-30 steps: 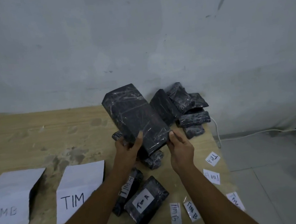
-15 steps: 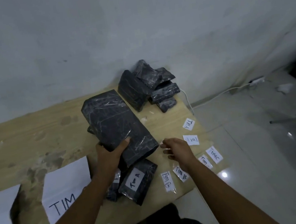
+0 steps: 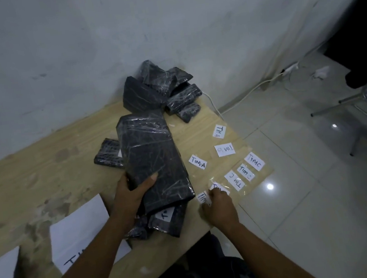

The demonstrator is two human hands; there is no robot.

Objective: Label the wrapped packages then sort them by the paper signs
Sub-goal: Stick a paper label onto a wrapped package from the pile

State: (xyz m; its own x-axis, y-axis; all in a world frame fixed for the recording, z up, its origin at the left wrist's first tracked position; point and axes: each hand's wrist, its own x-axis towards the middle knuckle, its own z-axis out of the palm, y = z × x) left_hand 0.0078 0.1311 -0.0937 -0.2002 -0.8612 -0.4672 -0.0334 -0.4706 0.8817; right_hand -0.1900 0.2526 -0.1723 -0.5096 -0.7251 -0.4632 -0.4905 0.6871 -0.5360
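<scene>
Over the wooden table [image 3: 42, 176], gripped the big black wrapped package [image 3: 152, 157] by its near end with the left hand [image 3: 131, 192], resting it atop smaller labelled packages [image 3: 172, 222]. Pinched a paper label [image 3: 202, 198] near the table's right edge with the right hand [image 3: 221, 208].

Wooden table [image 3: 42, 171] is carrying a pile of black wrapped pkgs [image 3: 159, 90] at its far corner, small paper labels [image 3: 197, 162] lying along the rt edge, white paper signs [image 3: 78, 232] lying near-left.
</scene>
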